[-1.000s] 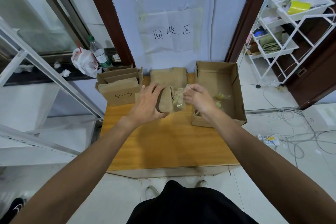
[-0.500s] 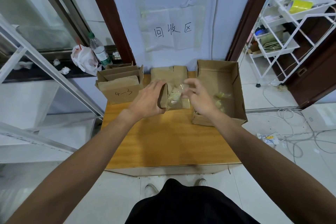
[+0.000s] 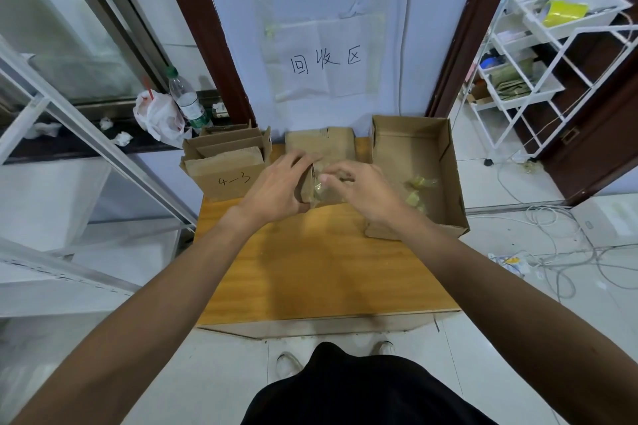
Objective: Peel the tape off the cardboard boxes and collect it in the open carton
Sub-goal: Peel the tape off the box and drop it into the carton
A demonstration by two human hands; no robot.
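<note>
A small cardboard box (image 3: pixel 306 190) is gripped by the left hand (image 3: pixel 273 189); clear tape (image 3: pixel 321 192) is pinched by the right hand (image 3: pixel 366 193).

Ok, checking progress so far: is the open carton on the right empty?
No, several crumpled yellowish tape pieces already lie inside the open carton.
</note>
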